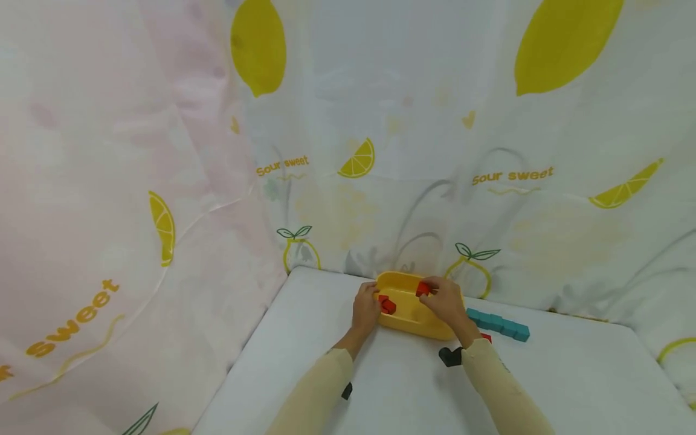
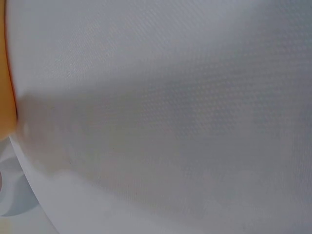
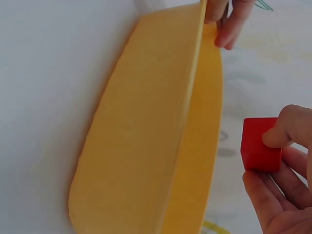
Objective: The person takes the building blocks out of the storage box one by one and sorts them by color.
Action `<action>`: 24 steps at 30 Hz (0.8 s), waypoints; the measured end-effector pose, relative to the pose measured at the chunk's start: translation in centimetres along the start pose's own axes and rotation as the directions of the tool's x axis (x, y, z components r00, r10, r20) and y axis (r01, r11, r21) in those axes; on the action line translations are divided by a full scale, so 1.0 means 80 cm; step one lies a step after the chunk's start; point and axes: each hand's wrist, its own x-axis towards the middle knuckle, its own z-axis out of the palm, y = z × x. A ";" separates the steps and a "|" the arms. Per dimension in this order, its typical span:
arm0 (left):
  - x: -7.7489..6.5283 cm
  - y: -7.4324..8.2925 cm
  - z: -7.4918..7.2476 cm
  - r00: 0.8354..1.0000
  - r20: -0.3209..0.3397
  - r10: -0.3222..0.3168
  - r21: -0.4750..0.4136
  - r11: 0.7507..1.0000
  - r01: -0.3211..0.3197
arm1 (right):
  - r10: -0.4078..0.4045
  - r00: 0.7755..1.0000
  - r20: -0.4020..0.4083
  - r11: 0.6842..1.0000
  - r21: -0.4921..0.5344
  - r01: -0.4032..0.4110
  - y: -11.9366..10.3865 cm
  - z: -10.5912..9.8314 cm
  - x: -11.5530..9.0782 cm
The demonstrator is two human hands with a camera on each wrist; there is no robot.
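Note:
A yellow oblong tray (image 1: 415,328) with rounded ends stands on the white table. At its left end my left hand (image 1: 367,307) grips the rim, and the fingertips (image 3: 228,36) reach over the edge in the right wrist view. Above the tray's right half my right hand (image 1: 447,302) pinches a red cube (image 3: 258,144) between thumb and fingers. Several red cubes (image 1: 388,306) lie together inside the tray, near the left hand. Only the tray's side (image 2: 6,92) shows in the left wrist view; the left hand is out of it.
A row of teal cubes (image 1: 499,323) lies right of the tray. Another red block (image 1: 486,338) is partly hidden by the right forearm. Black pieces (image 1: 450,356) show at the wrists. Behind the table (image 1: 402,386) hangs a lemon-print curtain (image 1: 413,205).

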 end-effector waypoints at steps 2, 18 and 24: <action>0.001 0.000 -0.001 1.000 0.012 -0.003 -0.008 1.000 0.003 | -0.023 0.999 -0.033 1.000 -0.009 0.023 0.003 -0.008 -0.004; 0.004 -0.006 0.004 0.999 0.031 -0.026 -0.023 0.999 0.027 | 0.007 0.996 -0.088 0.994 -0.111 -0.016 0.044 -0.089 -0.042; 0.004 -0.001 0.001 0.998 0.051 -0.034 -0.002 0.999 0.034 | 0.052 0.997 -0.054 0.987 -0.151 -0.060 0.063 -0.115 -0.061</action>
